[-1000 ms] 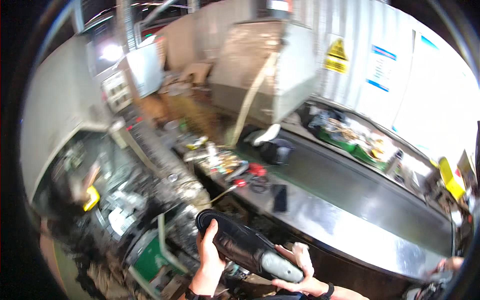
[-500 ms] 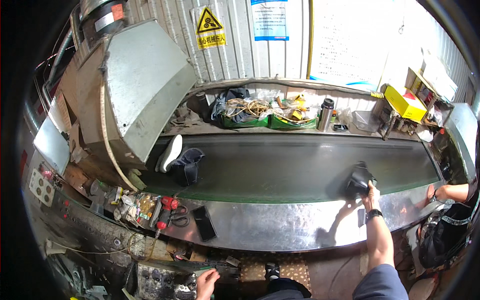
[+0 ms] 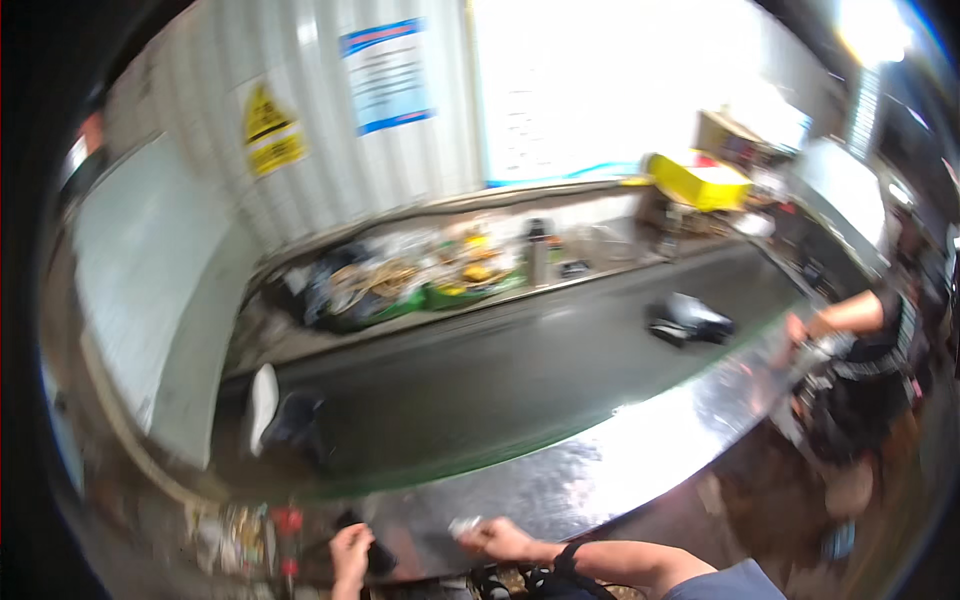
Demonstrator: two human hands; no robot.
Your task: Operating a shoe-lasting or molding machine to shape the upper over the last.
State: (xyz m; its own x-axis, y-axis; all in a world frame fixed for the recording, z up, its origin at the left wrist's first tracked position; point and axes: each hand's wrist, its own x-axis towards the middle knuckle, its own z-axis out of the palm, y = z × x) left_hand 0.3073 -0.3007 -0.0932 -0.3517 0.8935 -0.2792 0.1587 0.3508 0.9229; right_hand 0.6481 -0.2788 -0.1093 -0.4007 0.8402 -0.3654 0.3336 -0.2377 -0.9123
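Observation:
The picture is blurred by motion. My right hand (image 3: 498,540) is above the near metal ledge, its fingers closed around a small whitish thing whose kind I cannot make out. To its left, my left hand (image 3: 350,555) is beside a black phone (image 3: 381,558), partly covering it; its fingers look curled but are smeared. A black boot-like shoe piece (image 3: 690,320) lies on the right part of the dark belt (image 3: 500,370), apart from both hands. At the belt's left end, a white shoe sole (image 3: 262,408) stands beside a dark shoe upper (image 3: 295,425).
Another person's arm (image 3: 845,316) rests at the ledge's right end. A grey metal hood (image 3: 150,290) stands at left. Behind the belt are green-edged trays of clutter (image 3: 400,290), a steel flask (image 3: 537,255) and a yellow box (image 3: 700,182). A red-handled tool (image 3: 288,522) lies near left.
My right hand has let go of the black shoe piece, leaving it on the belt, and has come back to the near ledge. My left hand has risen beside the phone. The view has swung and tilted.

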